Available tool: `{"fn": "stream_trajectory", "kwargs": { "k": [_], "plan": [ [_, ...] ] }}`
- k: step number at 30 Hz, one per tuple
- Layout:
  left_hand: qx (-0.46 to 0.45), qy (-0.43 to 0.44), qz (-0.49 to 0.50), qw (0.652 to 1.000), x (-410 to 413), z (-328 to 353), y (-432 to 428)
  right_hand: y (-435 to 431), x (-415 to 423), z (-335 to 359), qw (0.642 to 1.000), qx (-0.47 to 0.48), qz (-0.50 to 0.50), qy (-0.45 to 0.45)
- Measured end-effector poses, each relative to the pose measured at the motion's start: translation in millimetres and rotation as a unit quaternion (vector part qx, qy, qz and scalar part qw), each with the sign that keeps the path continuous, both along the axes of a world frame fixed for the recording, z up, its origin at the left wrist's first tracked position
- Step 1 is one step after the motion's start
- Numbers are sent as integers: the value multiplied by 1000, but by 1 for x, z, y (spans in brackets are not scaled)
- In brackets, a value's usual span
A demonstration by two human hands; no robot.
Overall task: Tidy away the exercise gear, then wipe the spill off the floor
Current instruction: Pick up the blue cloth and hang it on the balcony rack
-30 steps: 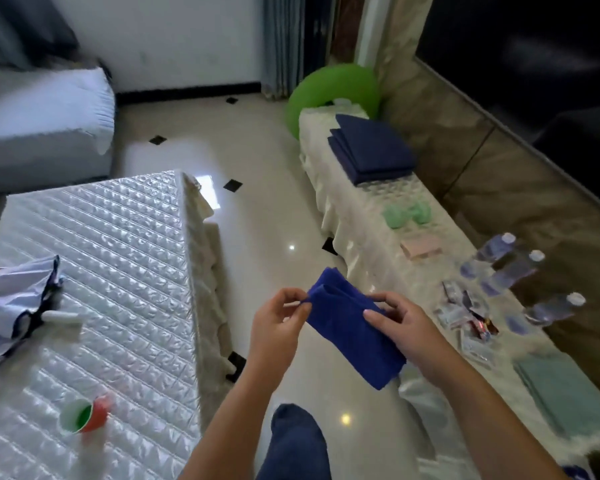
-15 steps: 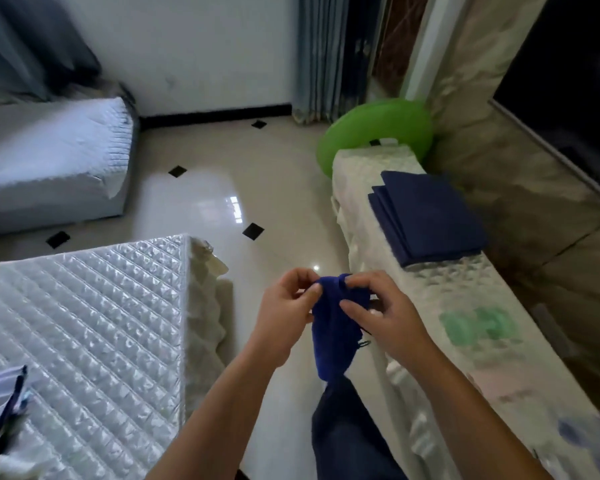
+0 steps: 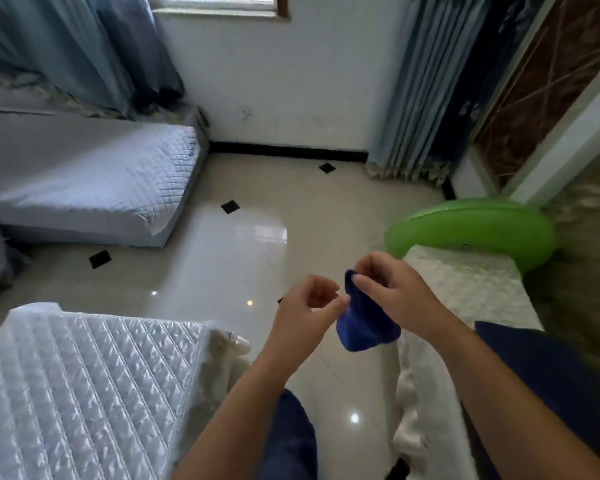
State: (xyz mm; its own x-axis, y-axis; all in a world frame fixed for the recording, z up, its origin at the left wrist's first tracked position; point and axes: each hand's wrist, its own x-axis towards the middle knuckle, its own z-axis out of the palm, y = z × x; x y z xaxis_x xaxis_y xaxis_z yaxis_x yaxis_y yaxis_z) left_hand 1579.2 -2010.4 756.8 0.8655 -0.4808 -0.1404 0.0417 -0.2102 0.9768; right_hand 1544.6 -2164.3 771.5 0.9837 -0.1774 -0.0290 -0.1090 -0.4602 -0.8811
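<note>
A small blue cloth (image 3: pixel 364 327) hangs bunched in front of me, above the glossy tiled floor (image 3: pixel 243 258). My right hand (image 3: pixel 392 292) pinches its top edge. My left hand (image 3: pixel 309 310) holds the cloth's left side between thumb and fingers. A green exercise ball (image 3: pixel 471 230) sits on the floor at the right, behind the end of a long cream-covered bench (image 3: pixel 465 289). A folded dark blue mat (image 3: pixel 520 358) lies on that bench, partly hidden by my right forearm. No spill shows on the floor in this view.
A low table with a shiny quilted cover (image 3: pixel 84 386) stands at the lower left. A sofa in a pale quilted cover (image 3: pixel 90 181) lies along the far left. Curtains (image 3: pixel 416 91) hang by the far wall. My knee (image 3: pixel 291 434) is between table and bench.
My view has tilted up toward the far wall, so the bench items dropped out of sight. The cloth went from spread between my hands to gathered into a bunch.
</note>
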Motion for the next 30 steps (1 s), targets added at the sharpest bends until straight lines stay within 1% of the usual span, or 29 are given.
{"fn": "stream_trajectory", "kwargs": {
  "k": [3, 6, 8, 11, 13, 15, 17, 19, 22, 23, 26, 30],
  "plan": [
    [-11, 38, -27, 999, 92, -7, -33, -26, 96, -2, 998, 49, 29, -5],
    [10, 23, -31, 999, 192, -5, -59, -49, 191, 0, 996, 75, 38, -2],
    [10, 3, -35, 999, 258, 2, -73, -66, 250, 6, 997, 60, 44, 3],
    [16, -24, -41, 999, 348, 15, -95, -100, 328, 14, 999, 0, 53, 11],
    [24, -38, -56, 997, 400, 23, -112, -124, 371, 15, 998, -25, 50, 21],
    [54, -71, -78, 993, 449, 29, -133, -148, 415, 14, 998, -23, 48, 33],
    [104, -124, -90, 983, 501, 29, -157, -173, 465, 16, 998, -20, 53, 37],
    [120, -150, -84, 978, 555, 25, -183, -202, 519, 17, 998, -20, 62, 26],
    [113, -143, -57, 982, 631, 17, -221, -245, 599, 19, 995, 0, 95, 17],
    [110, -131, -43, 984, 656, 17, -232, -257, 626, 21, 993, -4, 112, 25],
    [102, -115, -16, 988, 722, 25, -260, -288, 703, 29, 989, -56, 136, 28],
    [112, -132, 2, 985, 805, 32, -273, -306, 805, 37, 986, -60, 155, 12]
  ]
}}
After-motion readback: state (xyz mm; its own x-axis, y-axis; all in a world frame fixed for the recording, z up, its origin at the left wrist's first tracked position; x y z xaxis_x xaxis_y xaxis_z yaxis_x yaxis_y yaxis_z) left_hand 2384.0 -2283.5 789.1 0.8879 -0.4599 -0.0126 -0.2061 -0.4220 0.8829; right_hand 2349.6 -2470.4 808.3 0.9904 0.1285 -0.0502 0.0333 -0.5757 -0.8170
